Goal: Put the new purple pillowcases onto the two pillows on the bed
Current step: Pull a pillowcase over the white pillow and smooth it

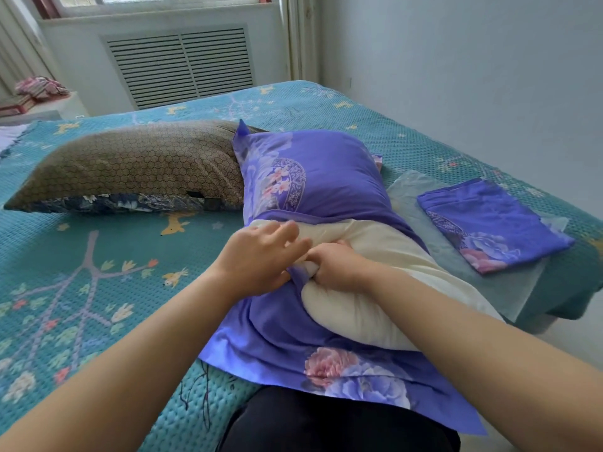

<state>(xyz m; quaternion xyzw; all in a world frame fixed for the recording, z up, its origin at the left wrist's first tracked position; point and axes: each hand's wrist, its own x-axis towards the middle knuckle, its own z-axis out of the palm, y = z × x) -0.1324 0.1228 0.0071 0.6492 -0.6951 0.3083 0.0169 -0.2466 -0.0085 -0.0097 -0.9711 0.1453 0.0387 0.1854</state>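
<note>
First pillow (368, 288) half-cased: right fingers (326, 265) clamp its corner, left fingers (284, 236) apart above; next, tug purple pillowcase (313, 177) over.

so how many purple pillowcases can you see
2. One purple pillowcase is partly pulled over the cream pillow in front of the person; the other lies folded on the bed to the right. None shows on the brown pillow.

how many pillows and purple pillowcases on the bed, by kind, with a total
Pillows: 2, a cream pillow partly in its case, and a brown honeycomb-patterned pillow.
Purple floral pillowcases: 2, one on the cream pillow, one folded flat.
Total: 4
</note>
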